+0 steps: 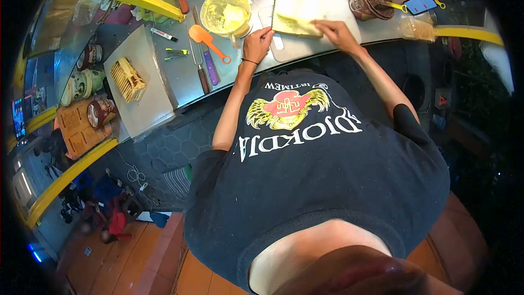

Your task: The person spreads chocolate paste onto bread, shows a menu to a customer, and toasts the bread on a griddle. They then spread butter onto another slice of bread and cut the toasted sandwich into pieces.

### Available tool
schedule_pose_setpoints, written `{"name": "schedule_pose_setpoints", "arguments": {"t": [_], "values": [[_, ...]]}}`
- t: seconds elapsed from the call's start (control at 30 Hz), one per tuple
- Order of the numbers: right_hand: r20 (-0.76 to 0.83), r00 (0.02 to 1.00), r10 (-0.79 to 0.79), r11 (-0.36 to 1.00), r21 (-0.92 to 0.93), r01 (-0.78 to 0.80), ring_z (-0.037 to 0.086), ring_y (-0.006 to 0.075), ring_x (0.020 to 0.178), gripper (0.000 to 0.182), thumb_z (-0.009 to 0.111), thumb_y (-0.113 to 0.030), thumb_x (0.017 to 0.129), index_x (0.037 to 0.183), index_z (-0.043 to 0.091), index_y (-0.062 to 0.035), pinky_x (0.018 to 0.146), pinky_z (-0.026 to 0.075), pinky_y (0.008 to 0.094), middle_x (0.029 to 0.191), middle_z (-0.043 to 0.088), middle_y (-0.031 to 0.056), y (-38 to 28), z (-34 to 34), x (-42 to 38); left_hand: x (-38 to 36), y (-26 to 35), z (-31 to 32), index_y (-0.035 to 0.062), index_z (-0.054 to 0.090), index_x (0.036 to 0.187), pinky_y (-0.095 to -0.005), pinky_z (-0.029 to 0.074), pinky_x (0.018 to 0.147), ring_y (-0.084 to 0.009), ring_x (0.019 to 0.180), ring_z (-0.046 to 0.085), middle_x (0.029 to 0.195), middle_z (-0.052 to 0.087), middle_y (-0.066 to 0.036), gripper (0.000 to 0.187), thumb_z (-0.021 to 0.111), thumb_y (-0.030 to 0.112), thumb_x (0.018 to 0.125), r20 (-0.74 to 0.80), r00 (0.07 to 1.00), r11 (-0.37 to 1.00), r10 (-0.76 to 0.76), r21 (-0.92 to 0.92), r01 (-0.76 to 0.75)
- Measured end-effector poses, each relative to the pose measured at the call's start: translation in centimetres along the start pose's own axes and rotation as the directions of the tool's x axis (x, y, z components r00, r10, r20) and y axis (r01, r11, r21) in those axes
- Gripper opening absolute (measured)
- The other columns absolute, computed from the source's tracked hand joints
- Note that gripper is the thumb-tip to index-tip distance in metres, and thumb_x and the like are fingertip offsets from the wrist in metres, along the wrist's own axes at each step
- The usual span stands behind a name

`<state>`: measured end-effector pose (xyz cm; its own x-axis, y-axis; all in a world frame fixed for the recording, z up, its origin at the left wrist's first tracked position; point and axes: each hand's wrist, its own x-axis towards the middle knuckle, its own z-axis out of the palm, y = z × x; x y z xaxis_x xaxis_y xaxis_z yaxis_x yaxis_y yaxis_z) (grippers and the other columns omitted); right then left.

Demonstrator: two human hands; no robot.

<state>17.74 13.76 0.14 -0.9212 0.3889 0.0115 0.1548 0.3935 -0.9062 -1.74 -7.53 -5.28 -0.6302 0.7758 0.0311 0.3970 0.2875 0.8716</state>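
Observation:
A large rectangular slab of bread (299, 1), pale and spread with yellow, lies on a white cutting board (343, 13). My left hand (257, 46) is closed, with its fingertips pinching the slab's near left corner. My right hand (337, 35) is closed in a pinch at the slab's near right side, where a flat yellow strip meets the fingertips; I cannot tell whether it is a spreader or the bread's edge. Left of the board stands a clear tub (226, 12) smeared with yellow spread, close to my left hand.
Left of the tub lie an orange spatula (203, 36), a purple-handled tool (210, 69) and a marker (164, 34). A toasted bread block (127, 80) rests on a sheet further left. On the right are a brown tub (372, 2) and a phone (420, 4). Yellow bars frame the counter.

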Motion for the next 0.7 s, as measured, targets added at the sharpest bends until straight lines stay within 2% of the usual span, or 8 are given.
{"name": "schedule_pose_setpoints", "arguments": {"t": [0.1, 0.17, 0.23, 0.27, 0.37, 0.43, 0.53, 0.7], "values": [[0.056, 0.991, -0.121, 0.990, -0.063, 0.125, 0.065, 0.0140, 0.080, 0.030, 0.056, -0.022, 0.096, 0.114, 0.066, 0.0008, 0.074, 0.051, 0.0271, 0.102, 0.071, 0.0112, -0.3, -0.5, -1.0, 0.4, -1.5, 0.1, 0.0018, 0.067, 0.113, -0.0287, 0.048, 0.050, -0.0131, 0.051, 0.059, 0.074, 0.065, -0.009, 0.035, 0.068, 0.025, 0.087, 0.016, 1.000, 0.997, 0.020, 0.070, -0.021], [0.131, 0.975, 0.181, 0.981, 0.053, -0.189, 0.055, 0.0072, 0.058, 0.031, 0.056, -0.025, 0.097, 0.114, 0.067, -0.0016, 0.054, 0.047, 0.0232, 0.093, 0.071, 0.0050, -1.8, -3.0, -1.2, 0.6, -1.2, 0.8, 0.0028, 0.063, 0.120, -0.0299, 0.049, 0.054, -0.0144, 0.055, 0.061, 0.085, 0.067, -0.011, 0.043, 0.070, 0.027, 0.085, 0.048, 0.999, 0.994, 0.018, 0.106, -0.023], [-0.174, 0.978, 0.117, 0.979, 0.188, -0.083, 0.045, 0.0032, 0.049, 0.030, 0.055, -0.025, 0.097, 0.114, 0.068, -0.0029, 0.042, 0.039, 0.0209, 0.087, 0.069, 0.0006, 0.7, -3.7, -0.3, -0.4, 2.8, 0.3, 0.0040, 0.047, 0.136, -0.0311, 0.050, 0.062, -0.0162, 0.073, 0.064, 0.116, 0.059, -0.015, 0.070, 0.076, 0.029, 0.077, -0.053, 0.995, 0.957, 0.086, 0.282, -0.068], [-0.235, 0.958, 0.167, 0.977, 0.171, -0.128, 0.049, 0.0049, 0.053, 0.031, 0.055, -0.025, 0.097, 0.115, 0.067, -0.0021, 0.047, 0.043, 0.0222, 0.090, 0.070, 0.0030, 1.1, -4.7, 0.2, -0.1, 2.8, 0.6, 0.0022, 0.028, 0.145, -0.0369, 0.049, 0.076, -0.0226, 0.089, 0.061, 0.135, 0.045, -0.018, 0.100, 0.082, 0.036, 0.069, -0.021, 0.993, 0.975, 0.114, 0.196, -0.108], [-0.397, 0.915, 0.072, 0.992, -0.063, -0.105, 0.064, 0.0134, 0.077, 0.032, 0.055, -0.022, 0.096, 0.118, 0.063, -0.0004, 0.072, 0.052, 0.0278, 0.103, 0.071, 0.0111, 2.8, -4.2, -0.3, 0.5, 3.0, 2.3, -0.0027, 0.024, 0.145, -0.0429, 0.044, 0.086, -0.0281, 0.093, 0.058, 0.132, 0.048, -0.018, 0.109, 0.083, 0.042, 0.066, -0.108, 0.960, 0.937, 0.258, 0.268, -0.222], [-0.001, 0.996, -0.090, 0.954, -0.287, 0.086, 0.065, 0.0180, 0.098, 0.031, 0.054, -0.020, 0.096, 0.119, 0.062, -0.0001, 0.089, 0.047, 0.0294, 0.108, 0.070, 0.0142, 3.5, -3.2, -3.1, 0.9, 2.2, 3.3, -0.0026, 0.020, 0.146, -0.0451, 0.038, 0.092, -0.0311, 0.101, 0.054, 0.132, 0.049, -0.017, 0.115, 0.083, 0.047, 0.063, -0.125, 0.965, 0.941, 0.229, 0.282, -0.186], [0.012, 0.976, 0.219, 0.967, -0.137, -0.215, 0.063, 0.0184, 0.104, 0.029, 0.052, -0.021, 0.097, 0.114, 0.065, -0.0010, 0.093, 0.045, 0.0305, 0.111, 0.069, 0.0139, -1.4, -5.2, -4.7, 1.3, 1.4, 3.7, -0.0006, 0.022, 0.146, -0.0443, 0.034, 0.095, -0.0308, 0.109, 0.049, 0.130, 0.052, -0.015, 0.113, 0.081, 0.049, 0.064, -0.123, 0.953, 0.899, 0.276, 0.384, -0.211], [-0.388, 0.917, 0.094, 0.984, 0.178, -0.026, 0.046, 0.0055, 0.046, 0.030, 0.056, -0.027, 0.097, 0.110, 0.069, -0.0026, 0.044, 0.039, 0.0231, 0.068, 0.059, -0.0017, 4.6, -5.3, 0.7, 0.8, 1.6, 3.8, 0.0000, 0.021, 0.147, -0.0438, 0.033, 0.095, -0.0303, 0.107, 0.049, 0.129, 0.052, -0.015, 0.113, 0.081, 0.049, 0.065, -0.106, 0.960, 0.910, 0.259, 0.361, -0.206]]}}
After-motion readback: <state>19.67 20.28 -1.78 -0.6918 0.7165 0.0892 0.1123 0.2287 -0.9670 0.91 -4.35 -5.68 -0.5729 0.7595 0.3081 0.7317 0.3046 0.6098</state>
